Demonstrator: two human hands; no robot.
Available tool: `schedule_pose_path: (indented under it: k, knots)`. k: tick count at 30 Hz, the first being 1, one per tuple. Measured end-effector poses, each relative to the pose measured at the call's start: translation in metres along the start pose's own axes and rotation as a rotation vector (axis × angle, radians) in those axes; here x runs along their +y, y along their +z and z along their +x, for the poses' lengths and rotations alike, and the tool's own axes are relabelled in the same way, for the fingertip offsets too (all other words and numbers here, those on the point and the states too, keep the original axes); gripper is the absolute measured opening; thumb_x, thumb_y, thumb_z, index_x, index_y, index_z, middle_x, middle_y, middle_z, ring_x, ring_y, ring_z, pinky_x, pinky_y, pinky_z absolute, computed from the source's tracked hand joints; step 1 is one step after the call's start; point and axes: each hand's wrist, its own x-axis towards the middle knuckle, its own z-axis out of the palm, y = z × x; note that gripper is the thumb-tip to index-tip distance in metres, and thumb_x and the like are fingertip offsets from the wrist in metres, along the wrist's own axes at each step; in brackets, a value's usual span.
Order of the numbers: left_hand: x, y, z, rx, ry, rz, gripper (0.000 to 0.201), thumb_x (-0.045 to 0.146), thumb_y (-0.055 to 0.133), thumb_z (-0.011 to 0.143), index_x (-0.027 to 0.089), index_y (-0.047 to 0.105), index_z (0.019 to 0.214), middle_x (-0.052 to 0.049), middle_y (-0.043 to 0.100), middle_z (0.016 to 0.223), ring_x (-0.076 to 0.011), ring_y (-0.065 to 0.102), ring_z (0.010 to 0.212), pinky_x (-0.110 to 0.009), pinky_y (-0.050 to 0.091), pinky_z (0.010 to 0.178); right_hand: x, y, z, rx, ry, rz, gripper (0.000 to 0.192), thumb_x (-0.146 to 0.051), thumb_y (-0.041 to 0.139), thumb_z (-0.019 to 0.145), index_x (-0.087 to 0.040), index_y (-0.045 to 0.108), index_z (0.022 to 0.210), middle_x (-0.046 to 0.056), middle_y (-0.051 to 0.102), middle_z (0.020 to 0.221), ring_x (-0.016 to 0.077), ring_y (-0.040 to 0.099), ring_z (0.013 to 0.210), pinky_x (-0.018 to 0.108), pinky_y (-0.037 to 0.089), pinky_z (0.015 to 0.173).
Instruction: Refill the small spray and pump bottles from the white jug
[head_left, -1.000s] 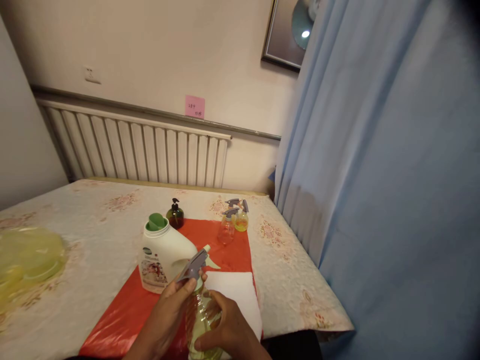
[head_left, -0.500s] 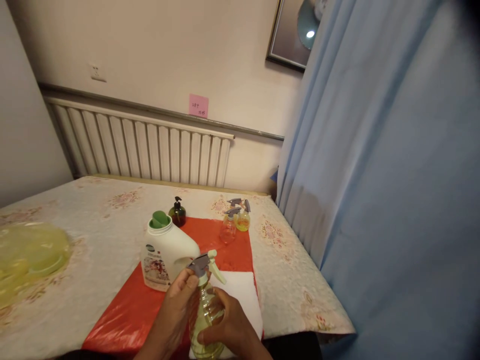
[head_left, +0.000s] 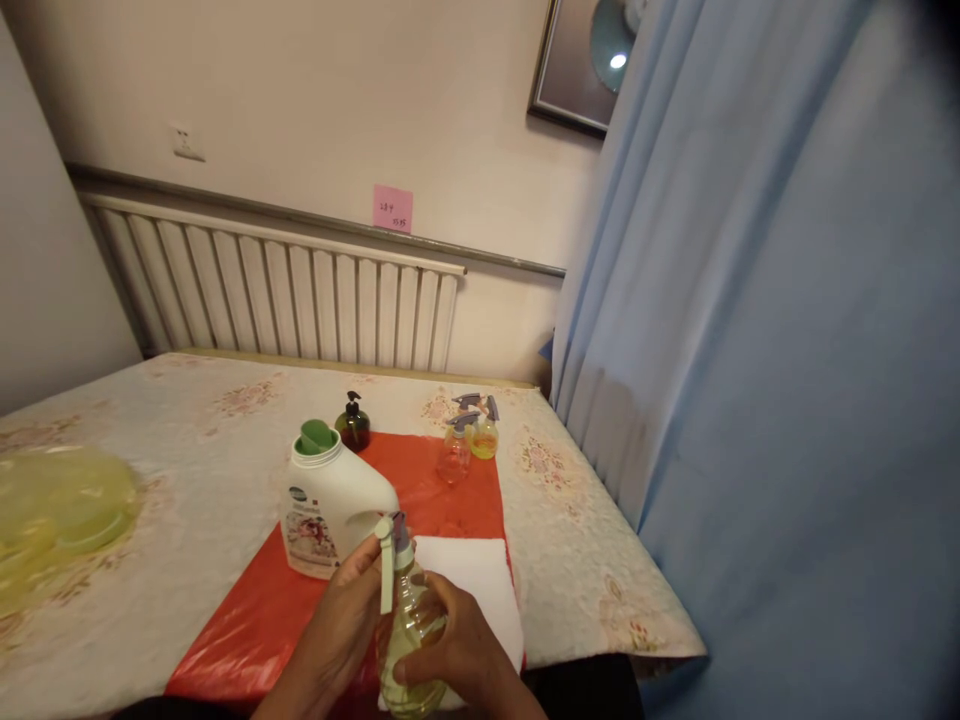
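Observation:
A clear spray bottle [head_left: 409,640] with yellowish liquid stands near the table's front edge. My right hand [head_left: 465,655] wraps around its body. My left hand [head_left: 345,625] grips its grey and pale green trigger head [head_left: 391,555], whose trigger now points toward me. Just behind it stands a white detergent jug [head_left: 330,505] with an open green spout. A white cloth [head_left: 472,590] lies on the red mat [head_left: 247,620] beside my right hand.
A dark green pump bottle [head_left: 351,425] and two small spray bottles [head_left: 469,440] stand at the mat's far end. A yellow plastic basin [head_left: 56,515] sits at the left. Blue curtains [head_left: 750,350] hang at the right, and a radiator [head_left: 277,295] is behind the table.
My left hand has turned the trigger head on the bottle: the trigger pointed right before and now faces me. My right hand kept its hold on the bottle's body.

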Motion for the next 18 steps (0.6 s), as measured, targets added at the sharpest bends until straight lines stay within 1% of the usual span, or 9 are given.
schedule_pose_path:
  k: [2,4,6,10,12,15,18]
  knots:
    - [-0.003,-0.002,0.002,-0.001,0.021,-0.006,0.03,0.023,0.085,0.064,0.018,0.068,0.088,0.002,0.071,0.067,-0.0142,0.065,0.054,-0.025,0.051,0.056,0.0,0.0,0.0,-0.015,-0.009,0.03,0.083,-0.013,0.089,0.038,-0.02,0.066,0.118,-0.003,0.07,0.088,0.0162,0.061,0.075,0.025,0.046,0.065]
    - [-0.006,-0.005,0.003,-0.006,0.034,-0.006,0.031,0.026,0.086,0.064,0.018,0.068,0.087,0.002,0.07,0.065,-0.014,0.064,0.054,-0.025,0.051,0.056,-0.001,0.0,-0.001,-0.024,-0.02,0.051,0.084,-0.014,0.09,0.038,-0.021,0.066,0.118,-0.003,0.07,0.089,0.0166,0.062,0.077,0.026,0.047,0.066]
    - [-0.006,-0.008,0.004,-0.026,0.039,0.016,0.032,0.027,0.086,0.066,0.018,0.069,0.091,0.001,0.072,0.068,-0.0166,0.067,0.061,-0.026,0.053,0.061,-0.002,0.0,-0.001,-0.024,-0.028,0.056,0.083,-0.014,0.089,0.038,-0.021,0.066,0.117,-0.002,0.071,0.09,0.0172,0.063,0.078,0.026,0.047,0.067]
    - [-0.004,-0.013,0.006,-0.08,0.089,0.051,0.03,0.03,0.084,0.07,0.017,0.071,0.094,-0.003,0.076,0.084,-0.0239,0.071,0.083,-0.032,0.055,0.076,-0.005,0.0,-0.003,-0.048,-0.025,0.091,0.076,-0.014,0.088,0.039,-0.02,0.068,0.112,-0.003,0.071,0.089,0.0176,0.064,0.078,0.027,0.049,0.068]
    - [-0.004,-0.014,0.007,-0.059,0.104,0.029,0.031,0.033,0.084,0.071,0.018,0.071,0.095,-0.004,0.076,0.088,-0.0258,0.071,0.088,-0.034,0.055,0.08,-0.006,0.0,-0.004,-0.065,-0.026,0.117,0.074,-0.015,0.089,0.039,-0.019,0.068,0.11,-0.003,0.072,0.088,0.0169,0.065,0.077,0.027,0.049,0.068]
    - [-0.007,-0.013,0.007,-0.024,0.072,-0.029,0.034,0.033,0.084,0.07,0.019,0.07,0.098,-0.004,0.077,0.088,-0.0265,0.072,0.091,-0.037,0.056,0.084,-0.007,-0.001,-0.004,-0.063,-0.028,0.129,0.072,-0.015,0.089,0.04,-0.019,0.068,0.109,-0.002,0.073,0.089,0.0171,0.065,0.078,0.026,0.048,0.069]
    - [-0.01,-0.012,0.007,-0.018,0.047,-0.071,0.035,0.031,0.087,0.067,0.02,0.071,0.096,-0.003,0.077,0.086,-0.0266,0.072,0.092,-0.038,0.056,0.085,-0.007,-0.001,-0.003,-0.073,-0.024,0.14,0.074,-0.014,0.089,0.041,-0.019,0.068,0.112,-0.001,0.073,0.09,0.0175,0.065,0.078,0.027,0.048,0.069]
